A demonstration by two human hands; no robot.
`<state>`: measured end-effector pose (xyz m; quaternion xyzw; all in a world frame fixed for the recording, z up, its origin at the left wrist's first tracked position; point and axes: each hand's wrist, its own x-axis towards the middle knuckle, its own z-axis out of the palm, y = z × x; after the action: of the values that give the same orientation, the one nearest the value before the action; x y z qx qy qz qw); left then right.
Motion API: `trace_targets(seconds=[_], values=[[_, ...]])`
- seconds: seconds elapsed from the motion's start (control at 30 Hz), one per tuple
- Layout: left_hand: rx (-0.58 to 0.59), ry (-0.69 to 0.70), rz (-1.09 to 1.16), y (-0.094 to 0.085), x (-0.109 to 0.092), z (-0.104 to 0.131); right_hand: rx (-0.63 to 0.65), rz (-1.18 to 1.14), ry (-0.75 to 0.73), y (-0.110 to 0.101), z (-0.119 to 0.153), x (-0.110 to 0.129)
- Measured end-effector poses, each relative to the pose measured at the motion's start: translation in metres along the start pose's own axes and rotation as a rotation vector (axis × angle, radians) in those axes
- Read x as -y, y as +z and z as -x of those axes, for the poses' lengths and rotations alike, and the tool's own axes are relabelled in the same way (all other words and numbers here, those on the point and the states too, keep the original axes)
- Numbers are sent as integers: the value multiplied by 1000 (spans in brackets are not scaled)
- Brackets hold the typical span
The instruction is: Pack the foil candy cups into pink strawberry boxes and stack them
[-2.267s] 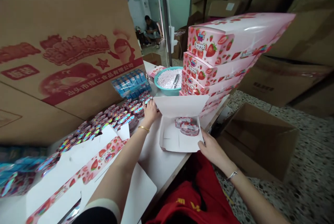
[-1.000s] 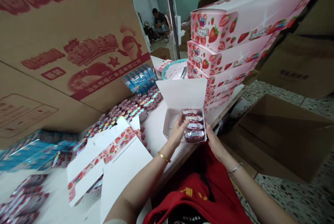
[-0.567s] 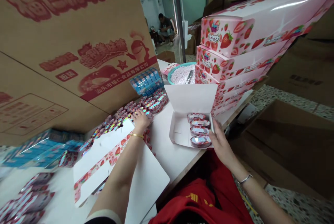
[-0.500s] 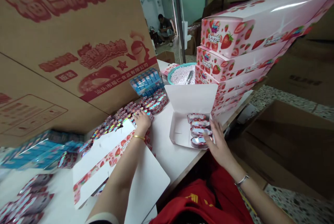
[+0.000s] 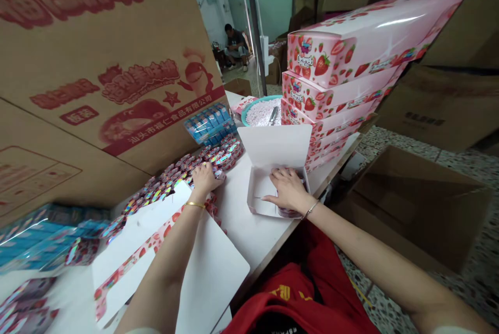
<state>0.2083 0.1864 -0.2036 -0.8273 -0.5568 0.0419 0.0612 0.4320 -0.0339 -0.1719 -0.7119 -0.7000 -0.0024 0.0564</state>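
The open box (image 5: 258,188) is white inside. At 1 o'clock from it, the stacked boxes (image 5: 339,97) are pink with a red strawberry pattern; at 10 o'clock, the large carton (image 5: 97,53) is brown with red printing.

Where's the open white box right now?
In the head view, the open white box sits just right of centre on the white table, in front of the stacked strawberry-print boxes, with the right hand inside.

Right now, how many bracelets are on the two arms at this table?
2: a gold bracelet at the left hand, and a silver bracelet at the right hand, which is inside the open white box.
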Motion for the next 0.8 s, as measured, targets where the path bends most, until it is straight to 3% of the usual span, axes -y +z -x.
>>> trace_targets(seconds=[0.13, 0.23, 0.3, 0.4, 0.5, 0.63, 0.73, 0.8], values=[[-12, 51, 176, -16, 4, 8, -22, 32, 41, 3, -1, -2], [-205, 60, 497, -34, 5, 23, -7, 37, 97, 3, -1, -3], [-328, 173, 730, -49, -3, 34, -7, 33, 121, 4, 0, -4], [-324, 479, 909, -68, -32, 45, -31, 0, 146, 4, 1, -5], [-184, 760, 755, -78, -71, 44, -47, -63, 202, 5, 3, -6], [-31, 902, 332, -74, -116, 38, -52, -107, 241, 6, 5, -9], [-9, 930, 214, -66, -132, 37, -48, -116, 242, 5, 5, -10], [-14, 945, 284, -60, -129, 31, -42, -128, 248, 4, 6, -10]])
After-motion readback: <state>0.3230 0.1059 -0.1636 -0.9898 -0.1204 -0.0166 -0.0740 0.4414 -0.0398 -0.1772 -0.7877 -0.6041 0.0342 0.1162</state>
